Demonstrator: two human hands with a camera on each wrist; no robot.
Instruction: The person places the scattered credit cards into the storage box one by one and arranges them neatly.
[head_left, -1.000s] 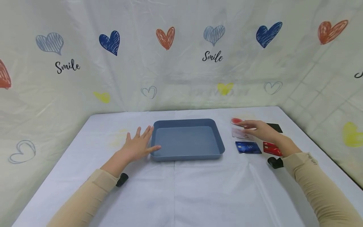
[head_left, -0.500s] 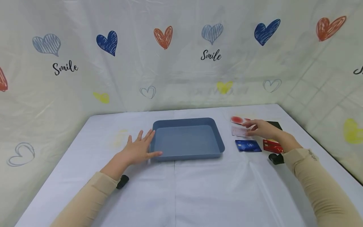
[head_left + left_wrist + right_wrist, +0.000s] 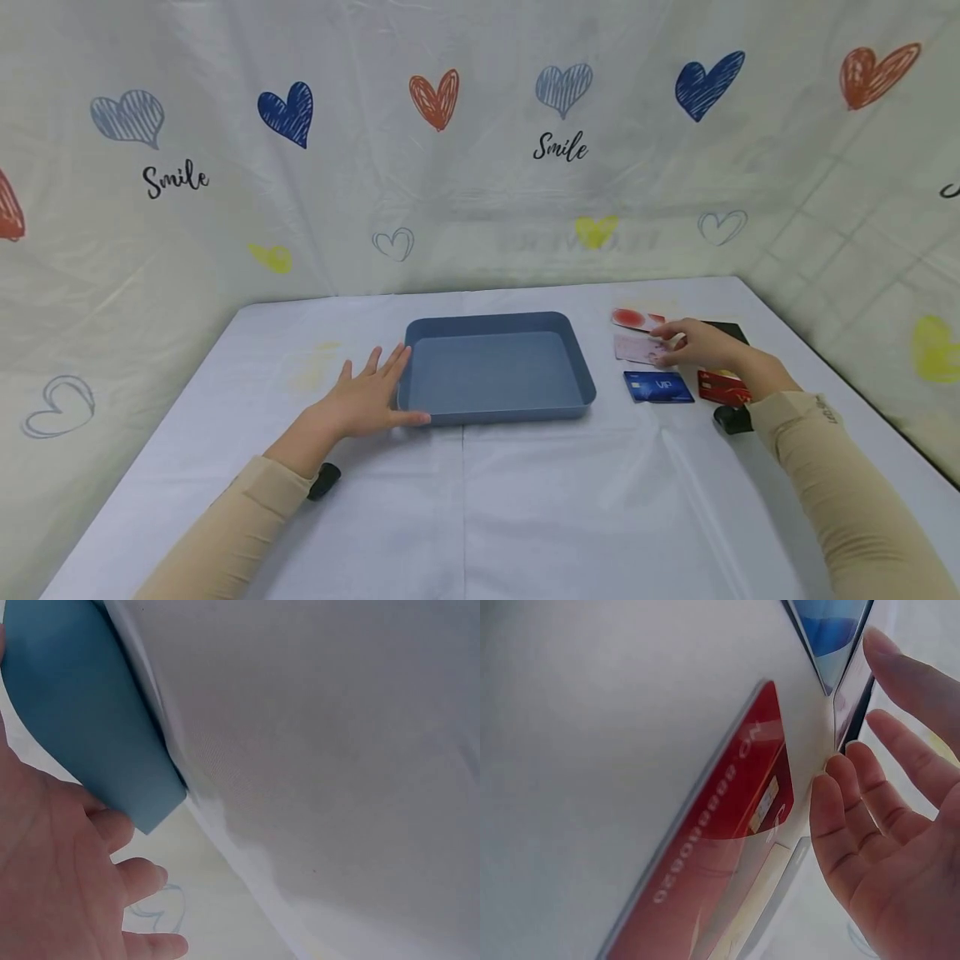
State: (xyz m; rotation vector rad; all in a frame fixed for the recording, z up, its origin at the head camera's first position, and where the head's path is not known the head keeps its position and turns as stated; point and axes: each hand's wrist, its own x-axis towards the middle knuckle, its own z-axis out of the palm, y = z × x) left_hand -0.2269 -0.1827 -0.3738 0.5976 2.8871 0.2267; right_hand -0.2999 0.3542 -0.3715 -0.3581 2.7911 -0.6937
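Observation:
My left hand [image 3: 362,402] has its fingers spread against the left side of a shallow blue-grey tray [image 3: 495,417], the thumb over its near left corner. In the left wrist view, the fingers lie along the tray's wall [image 3: 90,712]. At the right, my right hand [image 3: 697,343] hovers over a pale pink card [image 3: 636,348], fingers loosely bent. Nothing shows between thumb and fingers in the right wrist view; whether the fingertips touch the card, I cannot tell. Behind lies a white card with a red oval [image 3: 630,318]. Nearer are a blue VIP card [image 3: 658,387] and a red card [image 3: 720,386].
A black flat item [image 3: 727,330] lies beyond my right hand, partly hidden by it. White cloth covers the table [image 3: 540,500], and a heart-printed curtain [image 3: 495,183] hangs behind and at both sides. Each wrist carries a small black camera [image 3: 733,419].
My right hand has drawn back slightly to the right, uncovering more of the red-oval card and the pink card. My left hand has slid a little nearer along the tray's side.

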